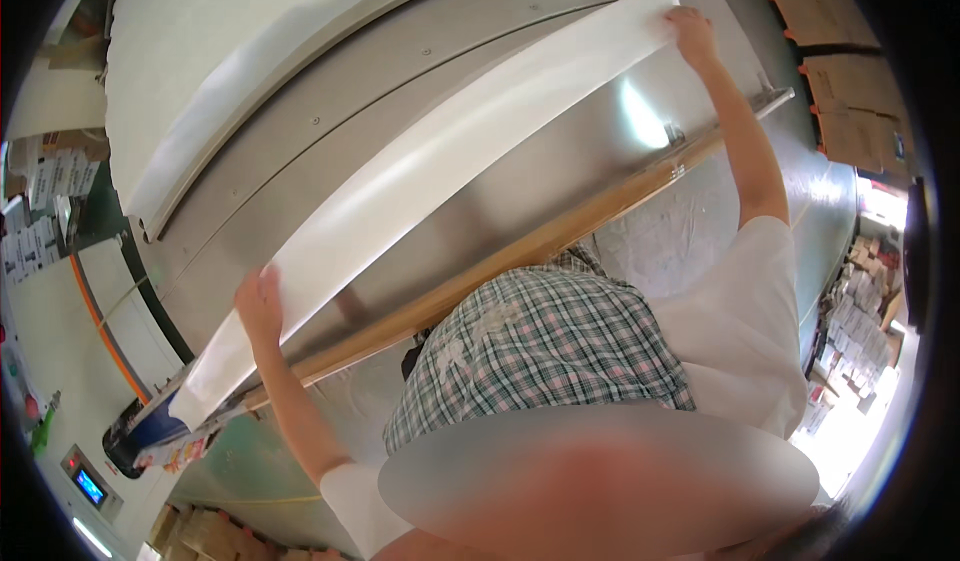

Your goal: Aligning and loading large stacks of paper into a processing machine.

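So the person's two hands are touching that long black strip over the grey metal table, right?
Not quite: the head view shows the long strip is white, not black. The left hand and right hand do touch it, over the grey metal table.

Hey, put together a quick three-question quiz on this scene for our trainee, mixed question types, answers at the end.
1. True or false: the left hand and the right hand both touch the long white strip that spans the metal surface.
2. Multiple choice: which hand is nearer the small lit screen? A) the right; B) the left; C) both equally near.
3. Short answer: what pattern is on the garment at the person's waist?

Key: 1. True. 2. B. 3. Checked.
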`<state>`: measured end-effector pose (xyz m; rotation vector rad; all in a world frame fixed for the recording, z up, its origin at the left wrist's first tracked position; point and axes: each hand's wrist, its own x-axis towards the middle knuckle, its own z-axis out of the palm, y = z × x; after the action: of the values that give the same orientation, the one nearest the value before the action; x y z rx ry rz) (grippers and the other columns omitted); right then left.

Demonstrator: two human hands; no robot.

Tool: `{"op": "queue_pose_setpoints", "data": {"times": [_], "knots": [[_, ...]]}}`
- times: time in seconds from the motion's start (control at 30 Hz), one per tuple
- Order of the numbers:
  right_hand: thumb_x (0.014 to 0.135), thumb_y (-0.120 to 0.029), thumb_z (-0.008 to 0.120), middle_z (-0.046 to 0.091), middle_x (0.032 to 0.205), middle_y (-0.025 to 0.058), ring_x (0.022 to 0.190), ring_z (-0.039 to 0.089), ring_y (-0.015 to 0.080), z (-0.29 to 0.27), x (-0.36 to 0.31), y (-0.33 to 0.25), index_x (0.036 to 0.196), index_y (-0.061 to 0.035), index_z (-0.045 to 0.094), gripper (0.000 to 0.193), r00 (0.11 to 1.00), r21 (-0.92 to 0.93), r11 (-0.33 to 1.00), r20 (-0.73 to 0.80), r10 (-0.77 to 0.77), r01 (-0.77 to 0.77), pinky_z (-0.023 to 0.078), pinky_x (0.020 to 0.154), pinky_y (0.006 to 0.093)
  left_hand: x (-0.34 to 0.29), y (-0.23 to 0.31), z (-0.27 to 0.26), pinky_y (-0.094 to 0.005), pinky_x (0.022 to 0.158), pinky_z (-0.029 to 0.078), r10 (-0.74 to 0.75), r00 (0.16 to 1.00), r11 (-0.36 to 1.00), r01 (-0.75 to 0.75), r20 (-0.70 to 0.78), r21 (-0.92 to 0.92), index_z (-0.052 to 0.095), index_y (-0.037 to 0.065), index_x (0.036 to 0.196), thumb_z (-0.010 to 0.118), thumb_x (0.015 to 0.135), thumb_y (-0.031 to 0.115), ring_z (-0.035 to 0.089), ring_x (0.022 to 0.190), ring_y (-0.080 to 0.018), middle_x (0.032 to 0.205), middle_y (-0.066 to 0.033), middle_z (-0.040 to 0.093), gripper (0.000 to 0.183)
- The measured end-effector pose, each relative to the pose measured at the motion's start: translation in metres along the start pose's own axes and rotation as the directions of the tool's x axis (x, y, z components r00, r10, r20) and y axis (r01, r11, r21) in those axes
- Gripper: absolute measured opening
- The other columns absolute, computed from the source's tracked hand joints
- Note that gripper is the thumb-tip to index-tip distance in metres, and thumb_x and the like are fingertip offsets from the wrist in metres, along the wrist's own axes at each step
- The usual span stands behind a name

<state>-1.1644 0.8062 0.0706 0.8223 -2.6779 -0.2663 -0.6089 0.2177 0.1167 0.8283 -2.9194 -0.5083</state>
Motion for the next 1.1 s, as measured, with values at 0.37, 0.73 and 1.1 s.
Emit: {"op": "queue_pose_setpoints", "data": {"times": [0.37, 0.73, 1.1], "knots": [[0.080, -0.032, 0.055, 0.056, 0.104, 0.0060, 0.092, 0.051, 0.0142, 0.028, 0.070, 0.021, 0.120, -0.0106, 0.051, 0.045, 0.752, 0.592, 0.709, 0.646, -0.133, -0.383, 0.044, 0.073, 0.0282, 0.107, 0.179, 0.056, -0.0390, 0.090, 0.039, 0.177, 0.783, 0.981, -0.094, 0.597, -0.167, 0.053, 0.004, 0.113, 0.059, 0.068, 0.061, 0.050, 0.106, -0.0307, 0.113, -0.0155, 0.054, 0.073], [0.052, -0.010, 0.075, 0.052, 0.105, 0.0059, 0.103, 0.047, 0.0213, -0.105, 0.006, -0.106, 0.105, -0.0061, 0.053, 0.057, 0.302, 0.739, 0.673, 0.635, -0.711, 0.032, 0.038, 0.089, 0.0317, 0.052, 0.177, 0.060, -0.0409, 0.092, 0.037, 0.350, 0.625, 0.926, -0.118, 0.698, -0.359, 0.052, 0.004, 0.113, 0.069, 0.059, 0.058, 0.043, 0.109, -0.0303, 0.115, -0.0142, 0.047, 0.078], [0.086, -0.023, 0.048, 0.058, 0.084, 0.0168, 0.078, 0.054, 0.0313, -0.119, -0.003, -0.289, 0.084, 0.0006, 0.058, 0.026, 0.176, 0.852, 0.520, 0.505, -0.845, 0.049, 0.043, 0.069, 0.0387, 0.058, 0.191, 0.062, -0.0371, 0.088, 0.037, 0.314, 0.647, 0.944, -0.134, 0.695, -0.302, 0.050, 0.006, 0.110, 0.068, 0.068, 0.042, 0.047, 0.103, -0.0279, 0.107, -0.0111, 0.051, 0.058]]}}
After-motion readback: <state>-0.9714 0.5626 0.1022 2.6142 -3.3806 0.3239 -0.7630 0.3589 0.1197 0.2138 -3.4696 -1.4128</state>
